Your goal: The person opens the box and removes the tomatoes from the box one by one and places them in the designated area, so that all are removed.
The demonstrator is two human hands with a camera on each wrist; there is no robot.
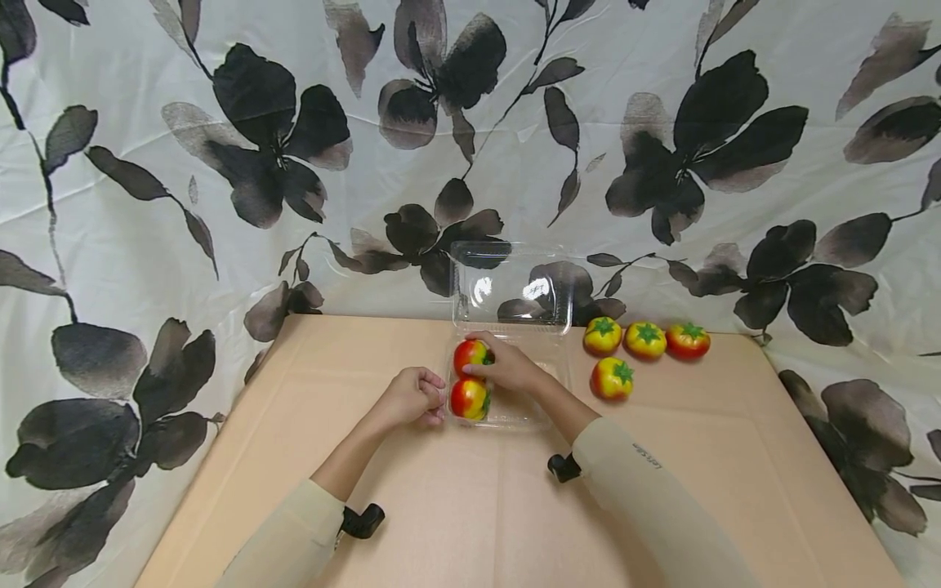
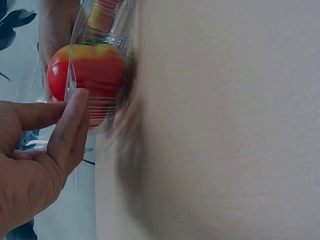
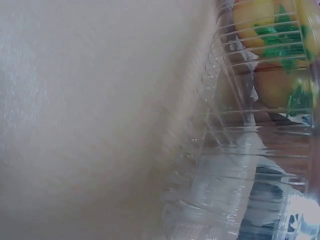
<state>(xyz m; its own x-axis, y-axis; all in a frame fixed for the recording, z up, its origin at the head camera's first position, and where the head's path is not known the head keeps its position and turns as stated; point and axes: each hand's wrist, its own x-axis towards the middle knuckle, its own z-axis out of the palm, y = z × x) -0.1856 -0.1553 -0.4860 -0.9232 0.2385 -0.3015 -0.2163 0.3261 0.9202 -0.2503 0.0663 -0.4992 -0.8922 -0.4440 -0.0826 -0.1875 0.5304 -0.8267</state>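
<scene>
A clear plastic clamshell box point(image 1: 525, 400) lies unfolded, its lid point(image 1: 512, 282) tipped up at the back. Along its left side are two red-and-yellow tomatoes with green tops, a rear tomato point(image 1: 469, 356) and a front tomato point(image 1: 468, 398). My right hand point(image 1: 509, 364) reaches in over the box and grips the rear tomato with thumb and fingers. At the box's left edge, my left hand point(image 1: 412, 397) pinches the plastic rim between thumb and fingertips, as the left wrist view shows. Through the ridged wall, the right wrist view shows green-topped tomatoes point(image 3: 280, 82).
To the right of the box are more tomatoes: a back row ending in a redder tomato point(image 1: 688, 341), and one tomato point(image 1: 612, 379) in front of it. All stand on a tan tabletop point(image 1: 456, 506). A floral cloth point(image 1: 515, 163) hangs behind the table.
</scene>
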